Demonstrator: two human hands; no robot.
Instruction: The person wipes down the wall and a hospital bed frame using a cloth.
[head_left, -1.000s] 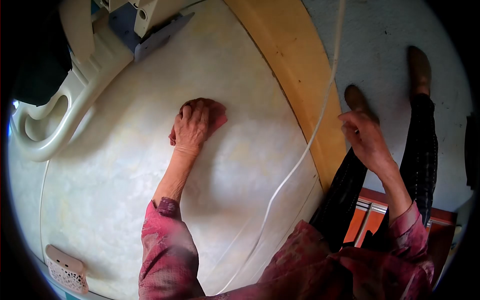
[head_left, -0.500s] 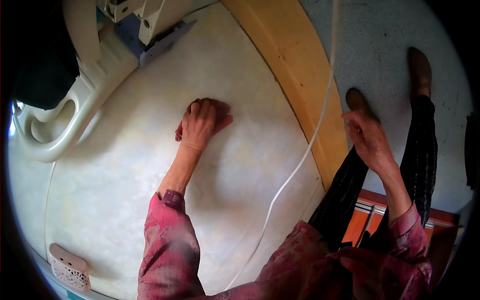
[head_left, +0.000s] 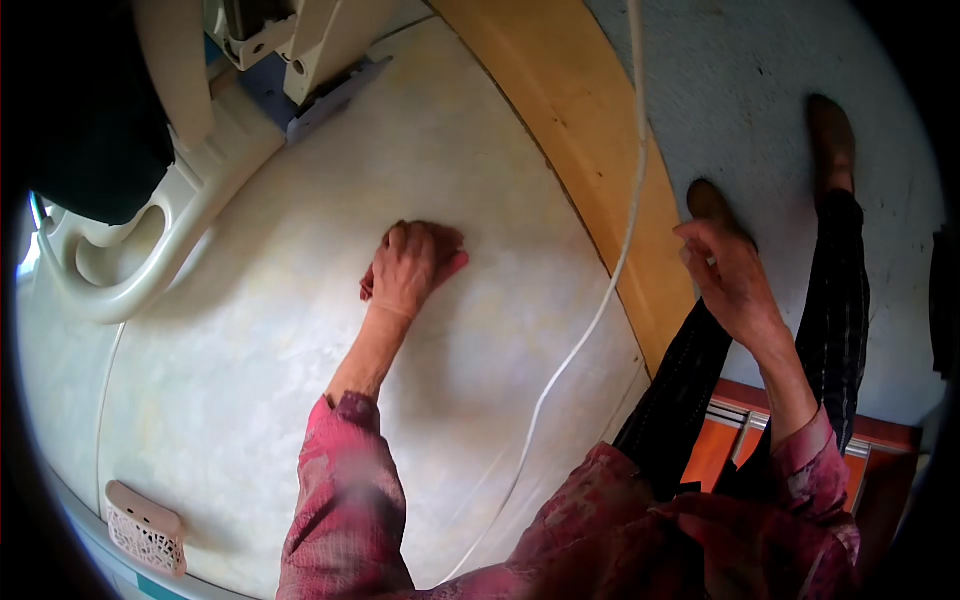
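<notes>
My left hand [head_left: 402, 270] is closed over a bunched dark red cloth [head_left: 453, 262]. It presses the cloth against a broad pale, marbled panel [head_left: 520, 300]. Part of the cloth shows past the fingers on the right and beside the wrist; the rest is hidden under the palm. My right hand [head_left: 732, 285] hangs in the air above my legs, its fingers loosely bent and holding nothing that I can see. A thin white cable [head_left: 575, 350] crosses between the two hands, apart from both.
At upper left is a curved cream plastic frame [head_left: 200, 215] beside a cream bracket mechanism [head_left: 325, 50]. A pinkish perforated holder [head_left: 145, 530] sits at lower left. A yellowish wooden strip [head_left: 560, 130] borders the panel, with grey floor [head_left: 740, 90] beyond. Orange-red furniture [head_left: 712, 450] stands behind my legs.
My left hand, with the cloth under it, has shifted slightly down and right in the view. The camera view has also tilted a little. My right hand has hardly moved.
</notes>
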